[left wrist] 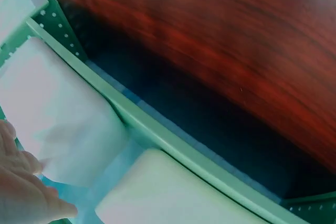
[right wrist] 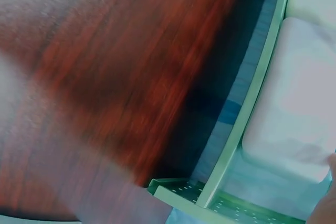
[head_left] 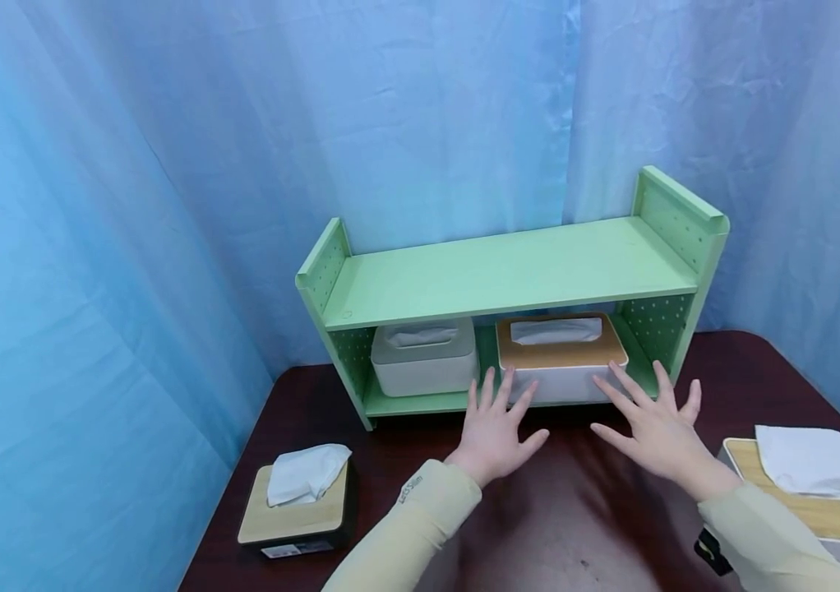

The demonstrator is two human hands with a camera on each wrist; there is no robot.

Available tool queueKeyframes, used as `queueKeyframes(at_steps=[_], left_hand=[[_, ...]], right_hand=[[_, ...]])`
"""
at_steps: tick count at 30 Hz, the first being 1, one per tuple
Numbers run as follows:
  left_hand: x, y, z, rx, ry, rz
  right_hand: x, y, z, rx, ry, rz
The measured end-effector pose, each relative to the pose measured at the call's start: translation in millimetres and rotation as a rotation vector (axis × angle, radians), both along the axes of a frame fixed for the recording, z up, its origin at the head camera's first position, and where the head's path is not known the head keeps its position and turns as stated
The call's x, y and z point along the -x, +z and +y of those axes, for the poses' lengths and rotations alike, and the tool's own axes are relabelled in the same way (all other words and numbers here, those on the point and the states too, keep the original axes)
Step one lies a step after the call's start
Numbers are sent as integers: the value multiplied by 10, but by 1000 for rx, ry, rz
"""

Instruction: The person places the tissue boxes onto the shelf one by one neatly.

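Observation:
A tissue box with a brown wood-look lid [head_left: 560, 353] and white sides sits on the lower level of a green two-level shelf [head_left: 509, 271]. To its left on that level is a grey-and-white tissue box [head_left: 426, 362]. My left hand [head_left: 492, 436], fingers spread, reaches toward the gap between the boxes and overlaps the wood-lidded box's left corner. Likewise spread, my right hand [head_left: 653, 423] has its fingertips near that box's front right corner. Neither hand grips anything. Only the edge of a hand [right wrist: 323, 203] shows in the right wrist view.
A dark-sided tissue box with a wooden top [head_left: 297, 506] stands on the left of the dark red-brown table [head_left: 538, 534]. Another white-sided, wood-topped tissue box [head_left: 819, 493] lies at the right, beside my right forearm. Blue curtains [head_left: 420, 115] hang behind the shelf.

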State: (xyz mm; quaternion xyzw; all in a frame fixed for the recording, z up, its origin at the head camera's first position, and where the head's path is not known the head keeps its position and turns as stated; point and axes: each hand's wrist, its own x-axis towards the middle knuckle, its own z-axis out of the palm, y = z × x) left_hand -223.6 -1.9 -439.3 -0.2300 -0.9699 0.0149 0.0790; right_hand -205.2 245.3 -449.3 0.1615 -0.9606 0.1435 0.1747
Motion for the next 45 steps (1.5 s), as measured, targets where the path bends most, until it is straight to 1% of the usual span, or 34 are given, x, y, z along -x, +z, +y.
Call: queueKeyframes(at_steps=[5,9,14,20,22,25,27,30,32,35,37,41,45], left_hand=[[113,33,12,5,21,-39],[180,47,43,9,36,-72],[249,47,95,16,57,-78],[280,37,124,10,60,-75],[277,33,119,11,60,-72],[261,25,89,16,51,-48],[239,18,58,25,40,-19],[186,7,-1,11,18,17],[134,-20,-38,-9,-4,31],[34,-75,-111,-38,-41,33],[-43,-115,-179,-64,-65,22],[-211,-189,-395,-116,-91,6],[-372,-188,-703,-178,-111,-10]], right_hand=[[122,11,-6,-10,-5,-19],[201,23,-3,-20,-14,-60],[291,52,-13,-44,-30,-106],[317,73,-43,-46,-36,-103],[306,64,-55,-40,-36,-92],[280,41,-70,-31,-41,-61],[254,24,-79,-20,-44,-43],[209,4,-94,1,-49,-19],[166,-19,-101,20,-50,-13],[97,-65,-119,43,-54,-8],[40,-101,-142,58,-53,-8],[-97,-170,-217,104,-34,-9],[-240,-235,-307,152,-1,-13]])
